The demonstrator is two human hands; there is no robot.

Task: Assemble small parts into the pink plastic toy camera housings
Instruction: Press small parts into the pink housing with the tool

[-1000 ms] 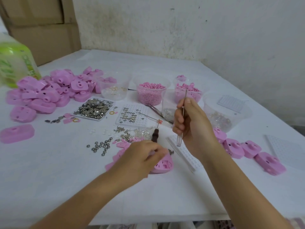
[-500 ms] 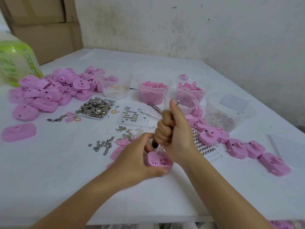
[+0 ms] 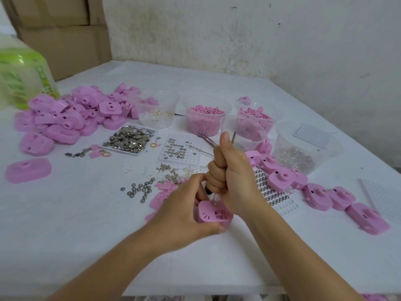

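At the far left a green bottle (image 3: 21,79) stands on the white table (image 3: 65,235), and cardboard boxes (image 3: 60,29) are behind it. In front of the bottle a single pink housing (image 3: 28,170) lies alone. A little to the right there is a big pile of pink housings (image 3: 71,114). Next to the pile lies a flat tray of silver parts (image 3: 130,140), and in front of this tray some round metal pieces (image 3: 141,189) are scattered loose. Behind the tray stands a clear cup with rings (image 3: 156,114), then a white grid tray (image 3: 180,148) with small washers on it, then a cup of pink granules (image 3: 206,120).

In the middle, toward the front edge, the left hand (image 3: 182,213) grasps the pink camera housing (image 3: 214,215). The thumb is at its near edge and the fingers curl over its far side. I cannot tell if the housing touches the table. Directly above it, the right hand (image 3: 232,177) is clenched as a fist around a dark-ended tool (image 3: 208,191), with the thumb pointing up. The lower end of the tool reaches the top of the housing. A thin metal tip (image 3: 234,135) stands out above the fist.

Further right stands a second cup of pink pieces (image 3: 256,120), then a large clear tub (image 3: 282,137) with a white ribbed plate (image 3: 312,135) on its rim. In front of them a strip of washers (image 3: 271,192) lies beside a row of pink housings (image 3: 321,196). At the right edge lies a white grid plate (image 3: 386,198).
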